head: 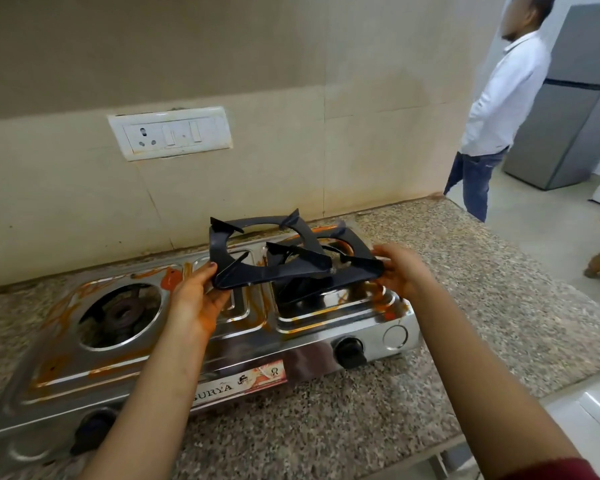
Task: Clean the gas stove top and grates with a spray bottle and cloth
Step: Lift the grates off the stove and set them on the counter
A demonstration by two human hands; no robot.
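A: Item one, the grates?
B: Two black grates. The left grate (pixel 267 251) is lifted clear of the stove, tilted, its near corner pinched in the left hand (pixel 198 292), thumb on top. The right grate (pixel 347 261) overlaps it from beneath and is gripped at its right edge by the right hand (pixel 400 271), fingers curled round the rim. Whether the right grate is fully off its burner, I cannot tell.

A: Item two, the stove?
B: Steel two-burner gas stove (pixel 146 355), streaked with orange-brown residue across the top. Left burner (pixel 122 315) is bare and exposed. Right burner is mostly hidden behind the grates. One black knob (pixel 351 351) on the front right, another knob (pixel 92 433) at front left, blurred. Label (pixel 238 384) on the front panel reads "SURYA".

A: Surroundings?
B: Speckled granite counter (pixel 482 306) under the stove. Tiled wall behind, with a stained white switch plate (pixel 170 133). At far right, a second person (pixel 496 109) in a white shirt and jeans stands beside a grey refrigerator (pixel 575 98). A dark red sleeve (pixel 551 471) shows on the right arm, bottom edge.
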